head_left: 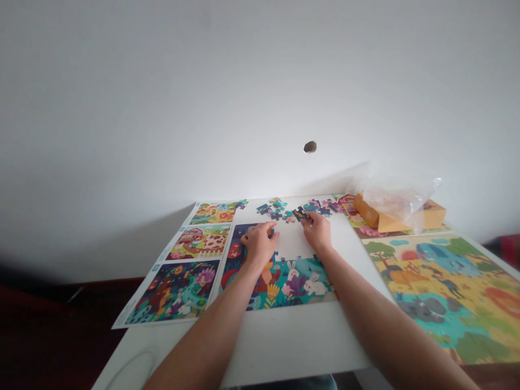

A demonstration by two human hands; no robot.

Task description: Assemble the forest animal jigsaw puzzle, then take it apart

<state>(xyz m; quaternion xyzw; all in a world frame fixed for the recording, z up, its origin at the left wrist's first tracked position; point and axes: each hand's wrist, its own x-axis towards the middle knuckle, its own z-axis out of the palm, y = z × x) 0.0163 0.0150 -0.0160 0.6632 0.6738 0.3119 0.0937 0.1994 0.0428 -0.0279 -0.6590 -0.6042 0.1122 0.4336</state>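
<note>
A partly assembled jigsaw puzzle (280, 295) with white rabbits, flowers and a dark blue left side lies on the white table. My left hand (261, 244) rests over its upper left part, fingers curled; a small dark patch shows between thumb and forefinger, and I cannot tell whether it is a held piece. Beyond the puzzle's open edge, my right hand (318, 233) pinches a dark puzzle piece (300, 213) with yellow marks. Several loose puzzle pieces (278, 204) are scattered around and behind that piece, near the wall.
On the left lies a sheet with three printed pictures (199, 242). A finished safari puzzle (442, 292) covers the right side. Behind it, an orange box (390, 219) and a clear plastic bag (400, 197) sit on another farm picture. The wall (244, 108) has a hole.
</note>
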